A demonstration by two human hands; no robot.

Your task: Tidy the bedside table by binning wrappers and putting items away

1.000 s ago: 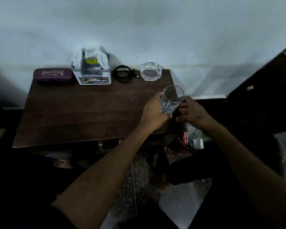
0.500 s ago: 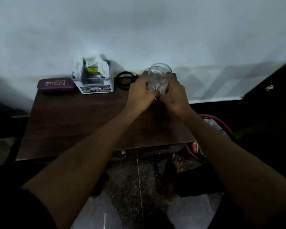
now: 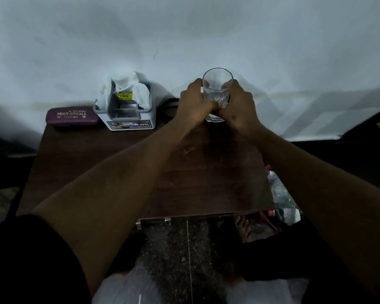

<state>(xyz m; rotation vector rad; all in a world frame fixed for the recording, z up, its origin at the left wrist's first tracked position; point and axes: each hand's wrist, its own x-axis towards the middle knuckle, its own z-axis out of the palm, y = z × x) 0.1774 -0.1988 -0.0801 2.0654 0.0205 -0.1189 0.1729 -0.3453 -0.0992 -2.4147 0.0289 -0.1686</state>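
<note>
Spectacle case (image 3: 72, 116): maroon, lettered "PRINCE OPTICALS", lying flat at the far left corner of the tabletop (image 3: 110, 154), against the wall; same spot as a second ago.
Organiser box (image 3: 127, 110): white, just right of the case, stuffed with crumpled white tissue (image 3: 127, 83); a yellow label shows inside.
Cable (image 3: 170, 106): dark loop, mostly hidden behind the left wrist.
Left hand (image 3: 194, 104): fingers clamped on the left side of the glass.
Glass (image 3: 217, 87): clear, empty tumbler, upright at the far right of the tabletop, close to the wall; its base appears to be on or just above a clear dish (image 3: 215, 119), of which only a sliver shows; contact cannot be confirmed.
Right hand (image 3: 238, 105): fingers wrapped on the right side of the glass, knuckles meeting the left hand's.
Change: a second ago the glass was held tilted near the near right edge; it has since been carried to the far side and stood upright. The dish that stood bare then is now covered.
Meaning: placement looks nearly complete; release appears to be the remaining step, judged only from the grip.
Bin (image 3: 282, 207): partly visible below the right edge, holding pale wrappers.
Surface: dark wood-grain, bare in the middle, faintly smudged.
Room: dim; pale wall behind, speckled floor (image 3: 184, 249) below.
</note>
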